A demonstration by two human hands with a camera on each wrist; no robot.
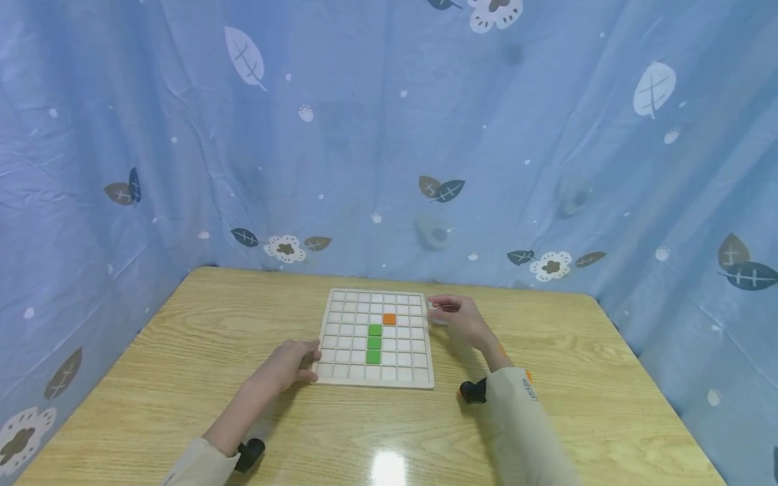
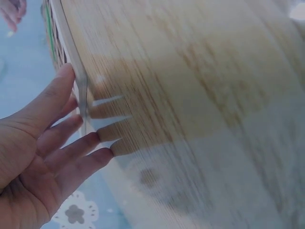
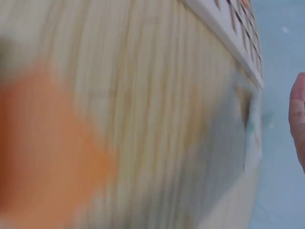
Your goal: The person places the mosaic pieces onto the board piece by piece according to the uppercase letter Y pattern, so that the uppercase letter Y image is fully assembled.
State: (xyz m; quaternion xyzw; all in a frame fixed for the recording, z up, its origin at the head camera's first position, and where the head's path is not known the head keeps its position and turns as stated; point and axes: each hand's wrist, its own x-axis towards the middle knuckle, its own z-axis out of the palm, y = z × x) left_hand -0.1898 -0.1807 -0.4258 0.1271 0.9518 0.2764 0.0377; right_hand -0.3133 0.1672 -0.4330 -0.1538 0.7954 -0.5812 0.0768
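A square board (image 1: 383, 385) of white tiles in a grid lies on the table, with several green tiles (image 1: 373, 342) in a column and one orange tile (image 1: 389, 318). My left hand (image 1: 286, 364) rests at its near left corner; in the left wrist view the thumb touches the rim and the fingers reach out fairly straight. Just past the board's right edge, my right hand (image 1: 464, 320) is over a small pale flat thing (image 1: 440, 320), its kind unclear. In the right wrist view that pale thing (image 3: 253, 136) is beside the board, and only part of the hand shows.
The wooden table (image 1: 213, 324) surrounds the board and ends at a blue patterned curtain (image 1: 377, 169) behind it. Black wrist devices show below the left sleeve and beside the right sleeve (image 1: 516, 398). A blurred orange shape (image 3: 43, 152) fills the left of the right wrist view.
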